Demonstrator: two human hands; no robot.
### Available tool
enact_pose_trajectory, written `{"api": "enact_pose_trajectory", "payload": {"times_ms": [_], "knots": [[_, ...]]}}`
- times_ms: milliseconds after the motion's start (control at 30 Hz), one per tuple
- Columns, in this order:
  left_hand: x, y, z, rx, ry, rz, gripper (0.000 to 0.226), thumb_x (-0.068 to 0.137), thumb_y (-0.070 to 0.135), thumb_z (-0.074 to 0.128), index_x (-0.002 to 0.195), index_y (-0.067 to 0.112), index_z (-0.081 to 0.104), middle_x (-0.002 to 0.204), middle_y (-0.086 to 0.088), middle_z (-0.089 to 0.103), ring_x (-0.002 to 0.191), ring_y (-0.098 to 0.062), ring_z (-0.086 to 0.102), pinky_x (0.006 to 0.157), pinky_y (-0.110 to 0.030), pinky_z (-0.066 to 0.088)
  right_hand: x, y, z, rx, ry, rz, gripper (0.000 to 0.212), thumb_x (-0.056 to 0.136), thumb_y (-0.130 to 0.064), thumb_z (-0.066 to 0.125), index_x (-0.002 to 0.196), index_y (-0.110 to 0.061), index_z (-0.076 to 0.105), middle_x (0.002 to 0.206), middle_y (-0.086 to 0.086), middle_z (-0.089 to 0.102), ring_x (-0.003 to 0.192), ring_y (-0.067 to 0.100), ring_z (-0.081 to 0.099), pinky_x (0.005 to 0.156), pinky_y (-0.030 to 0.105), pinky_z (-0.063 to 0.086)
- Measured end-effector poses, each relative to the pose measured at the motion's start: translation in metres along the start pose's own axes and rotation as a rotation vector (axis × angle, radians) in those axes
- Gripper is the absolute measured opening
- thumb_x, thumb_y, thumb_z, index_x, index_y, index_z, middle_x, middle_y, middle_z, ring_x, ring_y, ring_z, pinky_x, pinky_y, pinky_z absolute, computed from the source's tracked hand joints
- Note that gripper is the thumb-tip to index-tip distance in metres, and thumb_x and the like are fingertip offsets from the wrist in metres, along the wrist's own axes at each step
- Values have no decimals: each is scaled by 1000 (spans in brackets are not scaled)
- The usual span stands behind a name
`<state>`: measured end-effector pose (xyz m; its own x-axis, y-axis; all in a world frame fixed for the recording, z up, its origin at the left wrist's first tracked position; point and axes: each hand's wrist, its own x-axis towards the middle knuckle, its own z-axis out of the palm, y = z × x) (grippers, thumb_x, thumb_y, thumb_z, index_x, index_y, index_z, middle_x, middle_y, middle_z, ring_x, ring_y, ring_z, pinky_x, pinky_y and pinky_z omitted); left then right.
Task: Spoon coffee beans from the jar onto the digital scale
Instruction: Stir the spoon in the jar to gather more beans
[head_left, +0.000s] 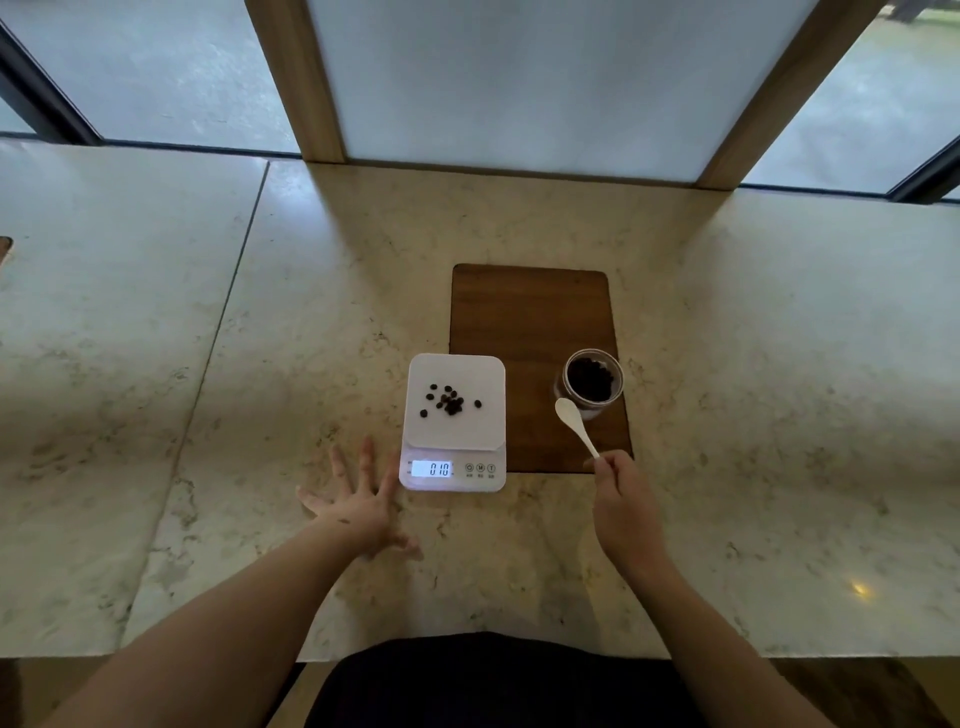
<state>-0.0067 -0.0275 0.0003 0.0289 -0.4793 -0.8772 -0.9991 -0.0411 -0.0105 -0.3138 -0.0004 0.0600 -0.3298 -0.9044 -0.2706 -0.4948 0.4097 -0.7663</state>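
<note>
Both forearms (208, 618) are bare from wrist to elbow, with no sleeve reaching into view. The left hand (358, 506) and the right hand (626, 512) carry no rings, watch or gloves that can be made out, and a small dark mark sits on the back of the left hand near the wrist. Low in the view, between the arms, a dark, plain garment (493, 680) covers the lap or torso; its cut cannot be told.

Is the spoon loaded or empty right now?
Empty, as far as the view shows: the white plastic spoon in the right hand has a plain white bowl, held beside the glass jar of coffee beans.
</note>
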Motion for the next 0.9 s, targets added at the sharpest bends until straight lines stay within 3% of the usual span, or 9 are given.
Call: {"api": "enact_pose_trajectory", "payload": {"times_ms": [267, 500, 700, 800, 900], "knots": [[-1, -1, 2, 25, -8, -7, 137, 64, 96, 51, 138, 36, -46, 137, -5, -65, 124, -46, -57, 105, -88, 1, 8, -3, -11, -22, 64, -27, 26, 103, -24, 43, 83, -32, 58, 64, -5, 52, 51, -1, 47, 49, 26, 34], [1, -1, 2, 34, -15, -11, 138, 61, 98, 49, 133, 34, -50, 138, -7, -65, 127, -48, -55, 105, -88, 2, 19, 1, -26, -76, 73, -35, 25, 102, -26, 43, 84, -26, 61, 60, -5, 49, 48, 6, 40, 47, 24, 28], [-2, 0, 1, 14, -14, -21, 138, 63, 95, 53, 132, 33, -49, 139, -6, -63, 128, -47, -54, 105, -88, 3, 38, -15, -42, -331, 106, -234, 26, 102, -16, 46, 78, -14, 56, 55, -3, 49, 45, 13, 43, 40, 24, 29], [0, 0, 2, 18, -14, -21, 139, 60, 96, 54, 127, 34, -50, 139, -4, -64, 128, -46, -56, 104, -89, 3, 51, -22, -49, -472, 127, -265, 24, 102, -17, 45, 82, -8, 56, 58, 4, 52, 48, 26, 49, 44, 34, 33], [4, -2, 4, 8, -11, -24, 139, 58, 97, 54, 125, 37, -51, 138, -3, -65, 127, -45, -56, 103, -89, 2, 65, -28, -52, -610, 122, -287, 23, 101, -18, 46, 81, -8, 52, 58, 3, 46, 50, 29, 44, 50, 34, 31]]}}
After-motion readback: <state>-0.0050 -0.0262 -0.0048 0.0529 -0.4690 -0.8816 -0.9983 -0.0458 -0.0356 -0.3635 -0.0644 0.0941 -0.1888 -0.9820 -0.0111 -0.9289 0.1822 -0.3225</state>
